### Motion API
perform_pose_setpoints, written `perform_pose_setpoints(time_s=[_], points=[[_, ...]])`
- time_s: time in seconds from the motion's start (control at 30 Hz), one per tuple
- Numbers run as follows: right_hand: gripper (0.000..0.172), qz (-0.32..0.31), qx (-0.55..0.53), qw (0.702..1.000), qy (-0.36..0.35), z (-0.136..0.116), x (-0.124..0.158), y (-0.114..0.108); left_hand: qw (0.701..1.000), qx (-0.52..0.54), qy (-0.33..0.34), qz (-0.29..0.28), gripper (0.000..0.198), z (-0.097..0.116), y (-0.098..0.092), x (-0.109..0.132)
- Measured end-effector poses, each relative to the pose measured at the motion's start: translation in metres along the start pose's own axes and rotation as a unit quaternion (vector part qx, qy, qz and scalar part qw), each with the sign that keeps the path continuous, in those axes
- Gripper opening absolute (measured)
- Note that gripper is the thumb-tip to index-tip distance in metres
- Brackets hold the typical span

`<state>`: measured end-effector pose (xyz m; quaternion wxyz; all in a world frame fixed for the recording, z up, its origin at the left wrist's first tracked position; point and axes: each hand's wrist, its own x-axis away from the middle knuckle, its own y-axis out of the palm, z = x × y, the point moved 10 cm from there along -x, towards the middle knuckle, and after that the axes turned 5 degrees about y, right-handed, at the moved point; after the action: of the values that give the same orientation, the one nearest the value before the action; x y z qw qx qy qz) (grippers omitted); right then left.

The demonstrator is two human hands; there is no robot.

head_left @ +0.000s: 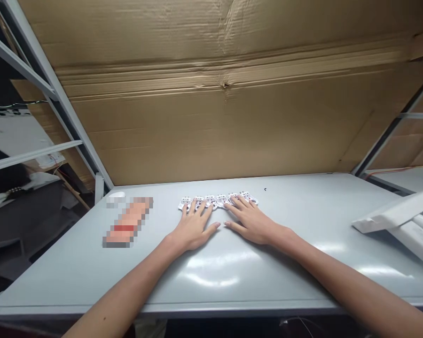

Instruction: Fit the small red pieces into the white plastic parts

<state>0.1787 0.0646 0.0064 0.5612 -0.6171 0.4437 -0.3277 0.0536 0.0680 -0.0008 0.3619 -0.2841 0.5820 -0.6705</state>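
Note:
Several small flat white pieces [210,201] with dark and reddish marks stand side by side in a row on the grey-white tabletop [218,281]. Little prongs seem to stick up from their far edges; their exact kind is too small to make out. My left hand [193,228] lies palm down with fingers spread, its fingertips over the left pieces. Over the right end of the row, my right hand [251,218] rests the same way, fingers stretched out. Both thumbs point inward, a small gap between them. The fingers partly cover the pieces, and neither hand grips anything.
At the left lies a blurred-out orange and red oblong item [129,223], with a small white object [116,198] behind it. White foam-like blocks [402,218] sit at the right. Cardboard [211,131] walls the back, and a metal frame [66,108] rises at the left.

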Motion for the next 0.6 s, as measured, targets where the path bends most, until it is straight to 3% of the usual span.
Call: perform_pose_setpoints(time_s=[0.6], points=[[0.079,-0.020,0.000,0.999,0.033,0.014,-0.017,0.008,1.000,0.005,0.010,0.000,0.070,-0.007,0.000,-0.014]])
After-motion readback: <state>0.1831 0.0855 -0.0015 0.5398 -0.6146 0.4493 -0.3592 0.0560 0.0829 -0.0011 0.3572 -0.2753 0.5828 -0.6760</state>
